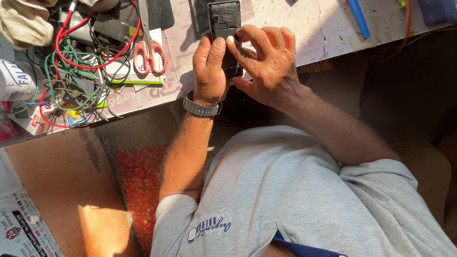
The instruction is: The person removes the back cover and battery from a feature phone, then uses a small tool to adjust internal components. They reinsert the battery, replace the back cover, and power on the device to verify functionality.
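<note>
cluttered worktable (304,33): both hands grip black device (224,21).

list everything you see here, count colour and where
small device: 1, black, held over the bench edge, top centre
scissors: 1, pink-red handles, on the bench left of the hands
wires: a tangle, red, green and black, bench top left
pen-like tool: 1, blue, bench top right
bench: 1, pale paper-covered top, along the upper frame
cloth: 1, beige, top left corner
patterned mat: 1, red, below the bench
wristband: 1, grey, on the left wrist
shirt: 1, grey, lower frame
left hand: 1, gripping the device
right hand: 1, fingers on the device
</note>
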